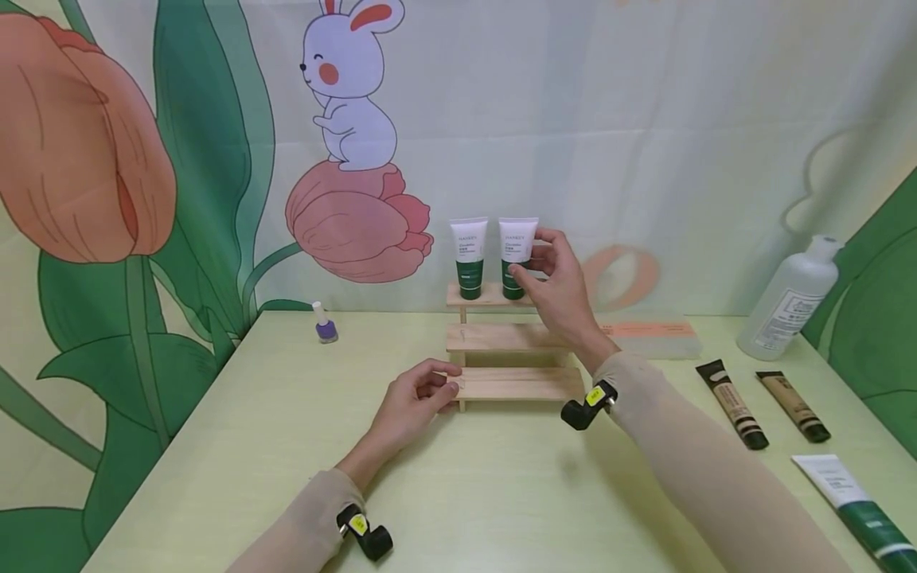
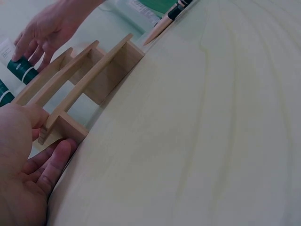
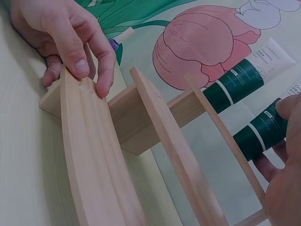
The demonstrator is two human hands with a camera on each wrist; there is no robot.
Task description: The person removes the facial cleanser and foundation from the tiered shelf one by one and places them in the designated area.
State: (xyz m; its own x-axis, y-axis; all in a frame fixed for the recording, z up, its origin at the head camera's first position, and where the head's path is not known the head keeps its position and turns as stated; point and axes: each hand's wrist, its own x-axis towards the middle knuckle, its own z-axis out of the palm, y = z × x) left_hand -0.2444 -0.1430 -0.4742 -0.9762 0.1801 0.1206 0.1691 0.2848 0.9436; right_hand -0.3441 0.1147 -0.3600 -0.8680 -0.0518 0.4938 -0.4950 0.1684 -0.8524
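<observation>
Right hand (image 1: 562,286): thumb on the front of the right-hand white-and-green squeeze tube (image 1: 518,239), fingers round its right side toward the back; I read this as a pinch. The tube stands cap down on the top tier (image 1: 456,297) of the wooden three-tier rack (image 1: 501,337), long axis near upright, just left of my right palm. Left hand (image 1: 411,402) sits lower and further left, gripping the left end of the bottom tier (image 1: 519,383); the right is clearly nearer the tube. Key relation: cap against top tier. It appears to touch; full seating cannot be confirmed from these angles. The left-hand squeeze tube (image 1: 469,239) stands roughly parallel beside it, a narrow gap between, so leftward room is tight. The top tier's right end is hidden behind my hand; margin to that edge cannot be told. The printed backdrop (image 1: 473,143) rises close behind. Freest room, I judge, is straight up, or toward me above the two lower tiers. Well apart to the right lies a larger white-and-green tube (image 1: 856,505).
</observation>
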